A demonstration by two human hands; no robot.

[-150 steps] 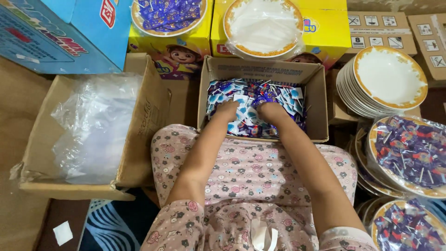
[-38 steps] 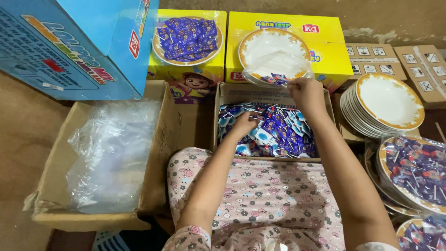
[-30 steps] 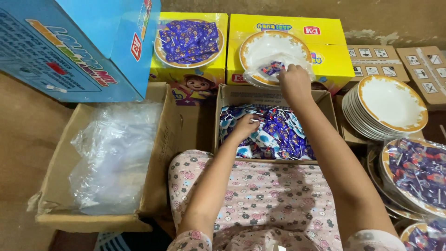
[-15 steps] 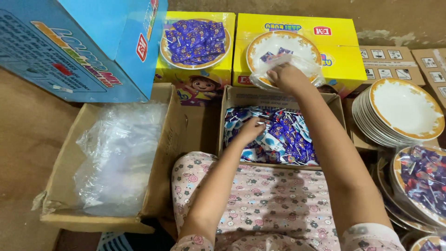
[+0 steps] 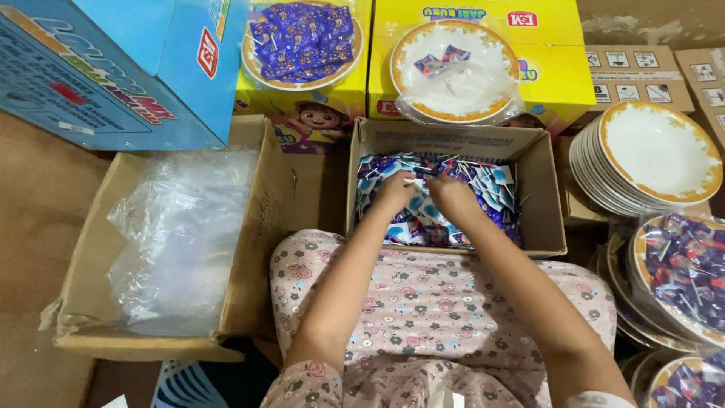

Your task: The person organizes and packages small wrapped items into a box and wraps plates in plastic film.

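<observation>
Reaching both hands point(image 5: 423, 193) into candy box point(image 5: 544, 189)

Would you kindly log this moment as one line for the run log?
left hand: in wrapped sweets | right hand: same | cardboard box: open | bagged plate: few sweets inside

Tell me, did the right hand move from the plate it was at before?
Yes. The right hand came back toward the person, off the bagged plate on the yellow box, down into the candy box beside the left hand.

one head-worn view looks steeply down, close over the lap and open cardboard box point(image 5: 540, 196).
</observation>
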